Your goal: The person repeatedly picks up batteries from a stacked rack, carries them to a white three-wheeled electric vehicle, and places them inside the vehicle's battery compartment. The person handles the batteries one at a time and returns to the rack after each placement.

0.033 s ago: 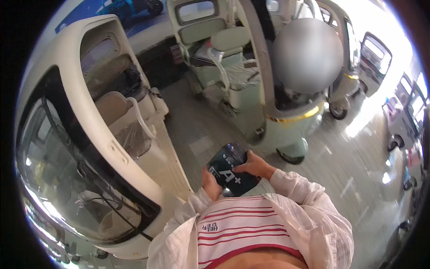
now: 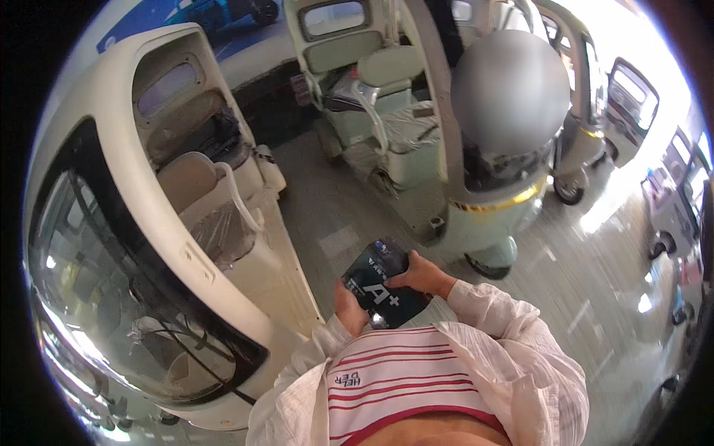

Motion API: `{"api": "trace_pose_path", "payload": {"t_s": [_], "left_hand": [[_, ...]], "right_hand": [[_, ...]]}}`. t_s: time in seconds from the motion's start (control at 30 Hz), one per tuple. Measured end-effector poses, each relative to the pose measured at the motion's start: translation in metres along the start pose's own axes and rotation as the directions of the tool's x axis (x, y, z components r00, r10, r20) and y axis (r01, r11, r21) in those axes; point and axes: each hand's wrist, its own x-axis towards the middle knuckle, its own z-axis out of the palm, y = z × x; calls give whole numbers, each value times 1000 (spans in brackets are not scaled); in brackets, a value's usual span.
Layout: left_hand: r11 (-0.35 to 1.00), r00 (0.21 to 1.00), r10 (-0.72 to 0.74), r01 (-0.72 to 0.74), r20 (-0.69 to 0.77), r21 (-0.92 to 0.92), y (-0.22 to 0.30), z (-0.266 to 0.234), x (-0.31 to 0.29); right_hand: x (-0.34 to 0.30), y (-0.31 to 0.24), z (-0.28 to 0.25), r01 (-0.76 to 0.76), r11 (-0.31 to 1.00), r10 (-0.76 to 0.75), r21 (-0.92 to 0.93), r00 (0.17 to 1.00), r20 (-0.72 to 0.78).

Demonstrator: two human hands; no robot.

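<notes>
A dark package (image 2: 381, 286), black-green and box-like with pale lettering, is held in front of my waist. My left hand (image 2: 350, 308) closes round its left edge, fingers partly hidden under it. My right hand (image 2: 422, 274) grips the upper right side, thumb lying over the top face. The underside of the package is out of sight.
On the left stands a cream three-wheeled vehicle (image 2: 119, 163) with a curved windscreen. A pale green one (image 2: 494, 223) stands ahead, partly covered by a round blurred patch. More small vehicles (image 2: 632, 97) line the right. Glossy grey floor (image 2: 338, 239) lies between them.
My view has shifted slightly, so the vehicles ahead appear a little further right. Both hands keep the same hold on the package.
</notes>
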Motion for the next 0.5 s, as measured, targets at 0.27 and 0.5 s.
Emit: {"api": "trace_pose_path", "payload": {"t_s": [0.27,0.5], "left_hand": [[99,695,678,-411,241,906,81,-80,158],[-138,550,726,-473,414,870,202,-52,292]], "right_hand": [[236,-54,3,123,991,-93,-55,920,381],[412,-136,-9,183,983,-160,-22,910,382]]}}
